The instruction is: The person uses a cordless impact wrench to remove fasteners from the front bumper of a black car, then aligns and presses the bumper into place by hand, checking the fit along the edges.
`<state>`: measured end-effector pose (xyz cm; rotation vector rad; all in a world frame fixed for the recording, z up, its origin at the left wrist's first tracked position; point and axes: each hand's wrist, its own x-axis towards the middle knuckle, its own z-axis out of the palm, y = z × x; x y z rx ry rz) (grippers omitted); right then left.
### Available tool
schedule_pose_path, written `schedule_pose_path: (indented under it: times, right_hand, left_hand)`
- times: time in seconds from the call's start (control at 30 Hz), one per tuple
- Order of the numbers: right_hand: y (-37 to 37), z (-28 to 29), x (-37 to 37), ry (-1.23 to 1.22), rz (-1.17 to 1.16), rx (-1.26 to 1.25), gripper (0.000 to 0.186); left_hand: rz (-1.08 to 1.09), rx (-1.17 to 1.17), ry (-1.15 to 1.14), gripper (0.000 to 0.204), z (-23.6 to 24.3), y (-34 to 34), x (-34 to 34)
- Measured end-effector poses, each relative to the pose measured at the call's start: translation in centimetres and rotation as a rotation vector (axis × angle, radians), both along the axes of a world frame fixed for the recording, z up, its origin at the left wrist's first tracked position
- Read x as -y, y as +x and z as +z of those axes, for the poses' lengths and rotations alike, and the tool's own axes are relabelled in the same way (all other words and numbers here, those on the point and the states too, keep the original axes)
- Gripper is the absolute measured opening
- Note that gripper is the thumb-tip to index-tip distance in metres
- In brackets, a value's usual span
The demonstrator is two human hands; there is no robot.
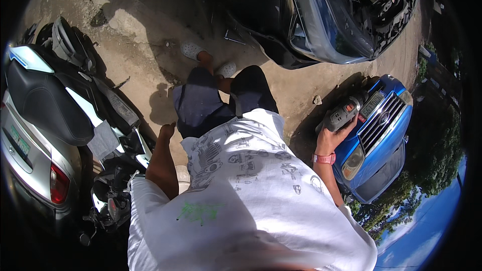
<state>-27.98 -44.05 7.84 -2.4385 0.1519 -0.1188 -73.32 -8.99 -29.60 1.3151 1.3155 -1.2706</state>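
Note:
My right hand [331, 138], with a red watch on its wrist, is wrapped round a grey power tool [342, 116] with a dark round front end. It holds the tool out to the right, in front of the blue car in the view; its exact kind is hard to make out. My left hand [168, 130] hangs low beside my left thigh. Its fingers are in shade and mostly hidden, and nothing is seen in it.
To the left stand a white and black motorbike [45, 95] with a grey cloth [103, 139] on it, and a silver car [35, 155]. Ahead is a black car [321, 25] with its engine bay uncovered. A blue car [384, 125] faces in from the right.

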Motion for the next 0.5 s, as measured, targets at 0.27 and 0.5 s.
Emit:
schedule_pose_path:
  times: [0.27, 0.5]
  right_hand:
    - [-10.4, -12.0, 4.7, -0.046, -0.048, -0.626, 0.091]
    - [-16.3, -19.2, 5.7, -0.068, 0.069, -0.71, 0.091]
  left_hand:
    - [0.19, 0.31, 0.343, 0.063, -0.3, -2.4, -3.4]
    - [0.641, 1.218, 0.373, 0.063, 18.4, 30.0, -10.2]
